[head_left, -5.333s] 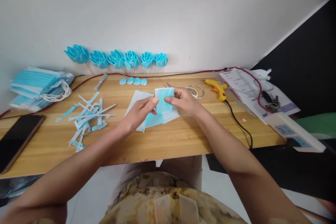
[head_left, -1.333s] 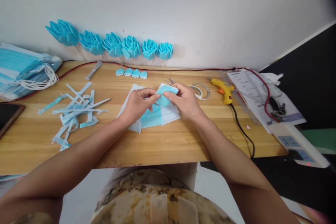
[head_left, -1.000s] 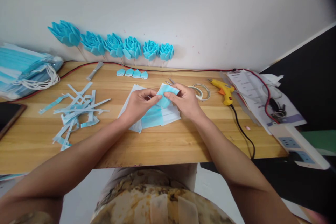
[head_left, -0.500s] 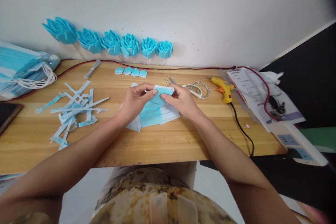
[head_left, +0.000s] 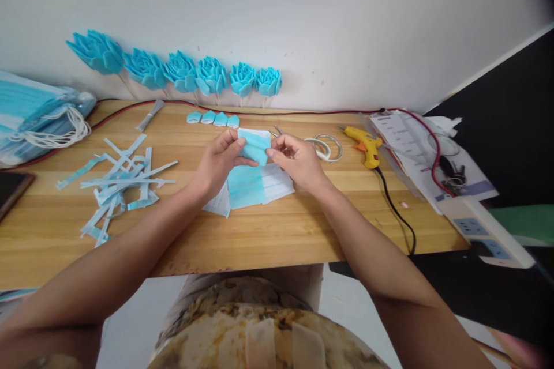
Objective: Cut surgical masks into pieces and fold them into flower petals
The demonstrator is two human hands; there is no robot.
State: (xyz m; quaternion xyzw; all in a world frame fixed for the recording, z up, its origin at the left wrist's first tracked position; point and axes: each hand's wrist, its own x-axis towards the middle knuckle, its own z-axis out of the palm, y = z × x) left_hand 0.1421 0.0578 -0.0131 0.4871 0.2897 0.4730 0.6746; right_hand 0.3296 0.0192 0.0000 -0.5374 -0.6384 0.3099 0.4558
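Observation:
Between both hands is a small folded piece of blue mask fabric (head_left: 255,147) with a white strip along its top. My left hand (head_left: 220,162) pinches its left side, thumb on the front. At the right edge, my right hand (head_left: 299,161) grips it between thumb and fingers. Below them, flat blue and white mask fabric sheets (head_left: 246,187) lie on the wooden table. Behind the hands stands a row of several small folded blue petals (head_left: 220,120). Scissors (head_left: 278,130) lie partly hidden behind my right hand, beside a roll of tape (head_left: 331,149).
Blue fabric flowers (head_left: 212,76) on sticks lean on the wall. Cut strips (head_left: 123,181) and a bag of masks (head_left: 34,118) are at left. A yellow glue gun (head_left: 366,147), papers (head_left: 415,141) and a power strip (head_left: 487,233) are at right. A red-black cable runs along the back.
The fabric piece has been turned so more of its blue face shows, lower and slightly left. My left fingers now spread along its side. The view has shifted slightly.

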